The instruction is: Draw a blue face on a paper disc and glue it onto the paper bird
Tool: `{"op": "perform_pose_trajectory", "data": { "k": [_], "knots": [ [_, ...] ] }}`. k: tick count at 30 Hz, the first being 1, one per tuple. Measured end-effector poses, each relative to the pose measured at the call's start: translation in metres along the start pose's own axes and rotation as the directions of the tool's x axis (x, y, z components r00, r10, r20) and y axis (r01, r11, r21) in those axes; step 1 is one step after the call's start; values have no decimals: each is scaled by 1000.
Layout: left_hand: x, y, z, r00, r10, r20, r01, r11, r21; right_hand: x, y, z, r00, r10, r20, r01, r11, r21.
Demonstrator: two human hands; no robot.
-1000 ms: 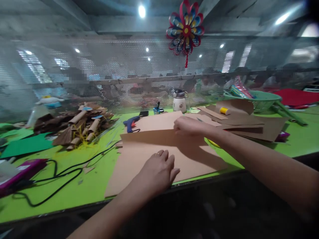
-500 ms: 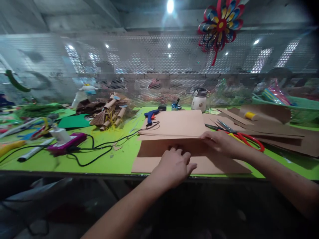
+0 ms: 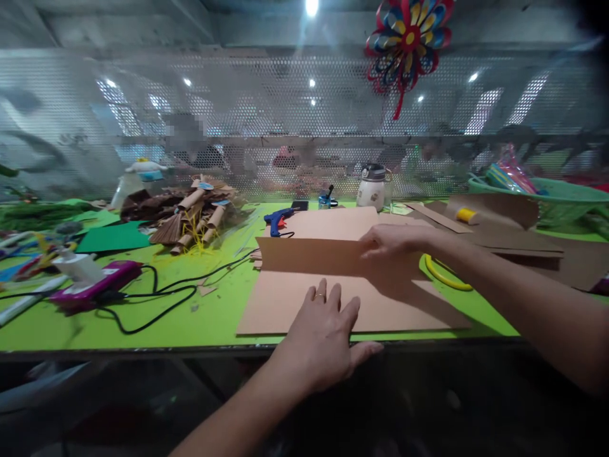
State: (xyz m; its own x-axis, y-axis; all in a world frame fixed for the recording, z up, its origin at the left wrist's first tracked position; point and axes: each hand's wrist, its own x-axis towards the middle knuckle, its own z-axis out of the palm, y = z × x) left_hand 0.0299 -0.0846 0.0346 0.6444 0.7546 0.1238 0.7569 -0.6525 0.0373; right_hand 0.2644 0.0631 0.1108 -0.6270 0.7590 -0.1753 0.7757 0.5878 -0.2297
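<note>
A sheet of brown kraft paper (image 3: 271, 311) lies at the table's front edge, its far part folded up so it stands nearly upright. My right hand (image 3: 392, 240) pinches the top edge of that raised flap, toward its right end. Lower down, my left hand (image 3: 328, 330) rests on the flat part, fingers spread and palm down, with a ring on one finger. Behind the flap shows more brown paper (image 3: 333, 221). A blue glue gun (image 3: 278, 219) sits at its left corner. Under my right forearm, a yellow-handled tool (image 3: 445, 276) is mostly hidden.
To the left are a purple power strip (image 3: 98, 285) with black cords, green sheets (image 3: 114, 236) and a heap of brown paper rolls (image 3: 190, 219). At the back stands a white bottle (image 3: 371, 190). On the right lie brown paper scraps (image 3: 504, 238) and a green basket (image 3: 566, 197).
My right hand has lifted the paper's far edge higher, so the flap stands taller. My left hand has slid nearer the front edge with fingers spread wider. The view has shifted slightly.
</note>
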Motion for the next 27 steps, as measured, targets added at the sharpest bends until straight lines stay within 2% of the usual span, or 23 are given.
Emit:
{"op": "perform_pose_trajectory", "data": {
  "k": [5, 8, 11, 18, 23, 27],
  "knots": [
    [-3, 2, 1, 1000, -9, 10, 9, 1000, -6, 15, -12, -5, 992, -80, 100, 77, 997, 30],
    [-3, 3, 0, 999, -16, 34, 16, 1000, -3, 11, -25, -1, 987, -134, 90, 132, 991, 33],
    [-2, 4, 0, 999, -18, 31, 18, 1000, -3, -4, -39, 11, 985, -164, 57, 163, 986, 25],
    [-3, 3, 1, 999, 8, -38, -9, 1000, -15, -40, -65, 58, 983, -131, -125, 130, 991, -16],
    [-3, 2, 4, 997, 23, -73, -24, 1000, -12, -43, -73, 94, 960, -87, -267, 67, 994, -82],
    [-5, 3, 5, 995, 30, -92, -31, 999, -8, -43, -77, 106, 944, -65, -325, 28, 993, -116]
  ]
}}
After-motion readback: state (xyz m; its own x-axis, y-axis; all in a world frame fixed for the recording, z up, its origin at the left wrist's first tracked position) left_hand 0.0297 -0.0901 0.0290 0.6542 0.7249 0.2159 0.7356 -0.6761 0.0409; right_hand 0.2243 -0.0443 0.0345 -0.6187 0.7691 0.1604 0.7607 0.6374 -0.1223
